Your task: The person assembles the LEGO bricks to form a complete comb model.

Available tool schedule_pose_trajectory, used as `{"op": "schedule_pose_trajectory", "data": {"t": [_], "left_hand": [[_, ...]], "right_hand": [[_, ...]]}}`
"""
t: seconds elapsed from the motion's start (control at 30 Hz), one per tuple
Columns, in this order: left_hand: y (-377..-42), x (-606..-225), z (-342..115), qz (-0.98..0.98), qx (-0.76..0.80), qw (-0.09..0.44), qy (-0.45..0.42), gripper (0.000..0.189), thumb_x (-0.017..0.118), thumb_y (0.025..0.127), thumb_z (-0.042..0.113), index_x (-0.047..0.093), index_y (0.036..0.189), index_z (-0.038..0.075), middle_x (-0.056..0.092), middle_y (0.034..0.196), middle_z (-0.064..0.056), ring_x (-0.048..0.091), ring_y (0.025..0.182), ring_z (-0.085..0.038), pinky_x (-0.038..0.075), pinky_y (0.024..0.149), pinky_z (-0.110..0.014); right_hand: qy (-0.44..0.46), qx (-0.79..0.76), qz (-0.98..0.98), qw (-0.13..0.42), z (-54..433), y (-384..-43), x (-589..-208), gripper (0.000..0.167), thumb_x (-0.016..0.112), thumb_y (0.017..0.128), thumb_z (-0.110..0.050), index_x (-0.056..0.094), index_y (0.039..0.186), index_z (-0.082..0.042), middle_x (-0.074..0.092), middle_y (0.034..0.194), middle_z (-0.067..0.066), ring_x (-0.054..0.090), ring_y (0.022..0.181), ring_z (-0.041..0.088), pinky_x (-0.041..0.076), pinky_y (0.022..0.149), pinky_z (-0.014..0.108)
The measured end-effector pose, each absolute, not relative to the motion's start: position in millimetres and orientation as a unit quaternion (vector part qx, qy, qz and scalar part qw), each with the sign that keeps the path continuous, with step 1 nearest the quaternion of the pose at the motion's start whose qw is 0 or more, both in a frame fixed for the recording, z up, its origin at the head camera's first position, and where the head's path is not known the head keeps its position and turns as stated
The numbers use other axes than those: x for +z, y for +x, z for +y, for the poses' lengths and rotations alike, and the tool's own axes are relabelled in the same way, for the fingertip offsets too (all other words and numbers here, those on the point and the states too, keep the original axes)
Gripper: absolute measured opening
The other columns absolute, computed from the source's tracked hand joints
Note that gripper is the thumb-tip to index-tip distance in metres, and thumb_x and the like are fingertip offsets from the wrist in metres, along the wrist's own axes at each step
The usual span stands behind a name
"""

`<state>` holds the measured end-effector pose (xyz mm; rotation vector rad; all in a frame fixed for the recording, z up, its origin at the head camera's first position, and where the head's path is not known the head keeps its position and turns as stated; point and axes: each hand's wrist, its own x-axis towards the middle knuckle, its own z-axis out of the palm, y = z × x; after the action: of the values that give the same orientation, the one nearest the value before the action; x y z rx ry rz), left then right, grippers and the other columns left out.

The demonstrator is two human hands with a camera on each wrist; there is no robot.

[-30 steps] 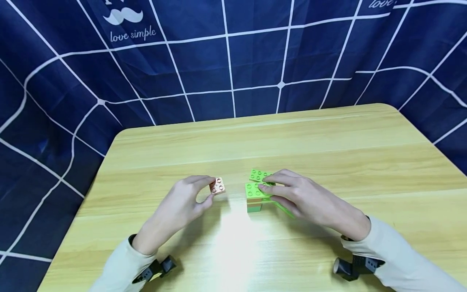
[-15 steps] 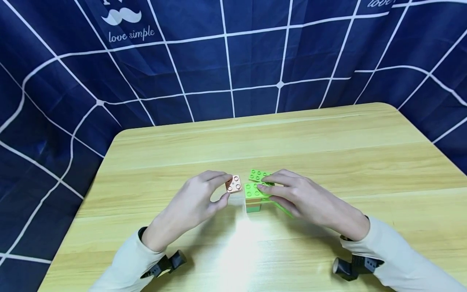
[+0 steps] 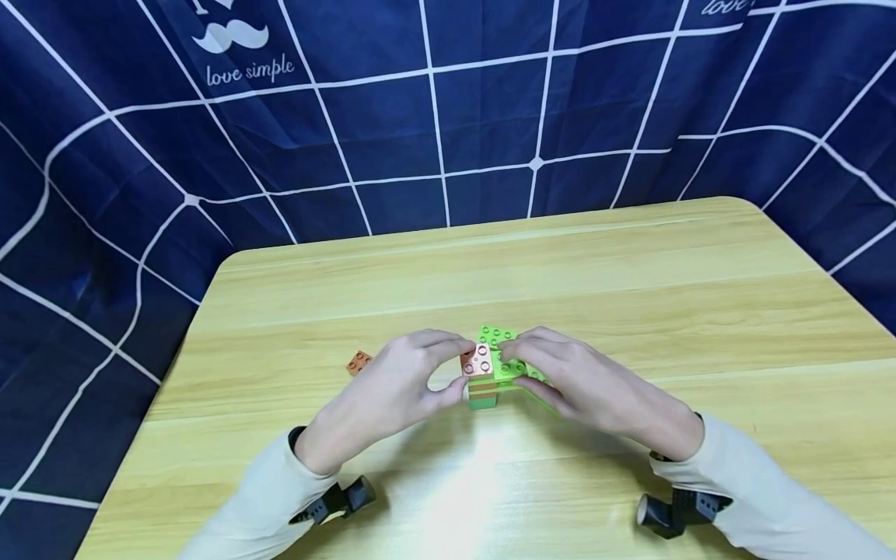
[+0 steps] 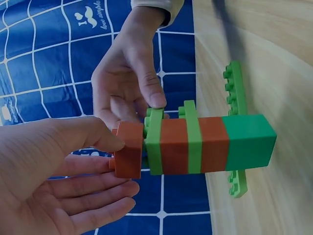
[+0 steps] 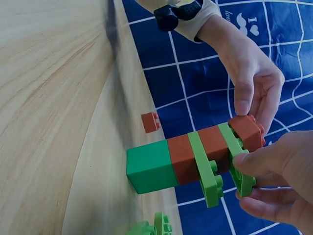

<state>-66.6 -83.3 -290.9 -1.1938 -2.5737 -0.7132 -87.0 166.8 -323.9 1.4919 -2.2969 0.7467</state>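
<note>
1. Light wooden counter (image 3: 630, 264) against a navy grid-pattern backdrop cloth (image 3: 350, 140); both of the person's hands meet at the counter's middle.
2. Stacked plastic brick tower (image 4: 205, 144) stands on the counter: dark green block at the base, then orange-brown and light green layers alternating upward.
3. Left hand (image 3: 392, 389) has thumb and fingers curled, pinching a small orange-brown square brick with four studs (image 3: 478, 362), held at the tower's top.
4. In the left wrist view that brick (image 4: 128, 149) sits against the top light green plate; whether it is pressed fully home I cannot tell.
5. Right hand (image 3: 595, 385) has fingers bent around the top light green plate (image 5: 239, 166), thumb and forefinger pinching its edge, steadying the tower.
6. Flat light green studded plate (image 4: 234, 93) lies on the counter just behind the tower.
7. One spare small orange-brown brick (image 3: 358, 362) lies loose on the counter, well to the left of the left hand; also seen in the right wrist view (image 5: 149, 122).
8. Progress, judged: tower several layers up, top brick being seated; the spare brick and the flat plate are not joined yet.
</note>
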Motion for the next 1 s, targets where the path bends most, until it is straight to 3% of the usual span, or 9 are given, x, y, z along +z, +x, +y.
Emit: {"op": "schedule_pose_trajectory", "data": {"t": [0.17,0.27,0.37,0.53,0.77,1.0], "left_hand": [[-68,-297,-82,-0.873,-0.254,0.103,-0.404,0.030,0.070,0.085,0.011,0.068,0.112,0.000,0.071,0.108,-0.010,0.067,0.102,-0.020,0.055,0.091,-0.025],[-68,-300,-82,-0.868,-0.267,0.108,-0.405,0.030,0.069,0.087,0.011,0.067,0.114,-0.001,0.070,0.110,-0.011,0.066,0.104,-0.021,0.054,0.092,-0.025],[-67,-304,-84,-0.860,-0.280,0.118,-0.410,0.032,0.069,0.089,0.012,0.065,0.118,-0.001,0.068,0.114,-0.012,0.065,0.108,-0.021,0.052,0.095,-0.025],[-65,-311,-91,-0.835,-0.292,0.180,-0.429,0.032,0.070,0.088,0.013,0.066,0.117,0.000,0.066,0.120,-0.014,0.062,0.113,-0.023,0.050,0.099,-0.027],[-64,-321,-96,-0.802,-0.234,0.221,-0.504,0.030,0.056,0.098,0.015,0.065,0.119,-0.004,0.064,0.123,-0.016,0.059,0.118,-0.026,0.046,0.103,-0.028],[-66,-325,-93,-0.790,-0.195,0.268,-0.516,0.026,0.059,0.092,0.010,0.069,0.110,-0.005,0.066,0.117,-0.019,0.064,0.111,-0.027,0.051,0.096,-0.028]], "right_hand": [[0.520,0.246,-0.801,0.168,163,-83,-322,0.035,0.058,0.097,-0.022,0.057,0.125,-0.001,0.062,0.123,0.013,0.060,0.112,0.027,0.055,0.093,0.040],[0.535,0.235,-0.790,0.185,161,-81,-322,0.042,0.048,0.102,-0.031,0.057,0.131,-0.002,0.057,0.132,0.014,0.056,0.119,0.030,0.051,0.098,0.044],[0.553,0.224,-0.778,0.197,160,-79,-322,0.041,0.044,0.103,-0.029,0.059,0.130,-0.002,0.057,0.134,0.013,0.054,0.122,0.030,0.048,0.102,0.043],[0.556,0.219,-0.777,0.197,160,-79,-322,0.040,0.043,0.104,-0.027,0.060,0.129,-0.001,0.058,0.133,0.013,0.054,0.123,0.030,0.044,0.106,0.041],[0.559,0.214,-0.777,0.197,160,-79,-322,0.039,0.040,0.104,-0.023,0.061,0.127,0.001,0.059,0.132,0.015,0.054,0.123,0.031,0.042,0.109,0.039],[0.559,0.206,-0.777,0.201,159,-80,-323,0.040,0.036,0.105,-0.021,0.061,0.127,0.002,0.058,0.133,0.016,0.055,0.123,0.030,0.043,0.107,0.040]]}}
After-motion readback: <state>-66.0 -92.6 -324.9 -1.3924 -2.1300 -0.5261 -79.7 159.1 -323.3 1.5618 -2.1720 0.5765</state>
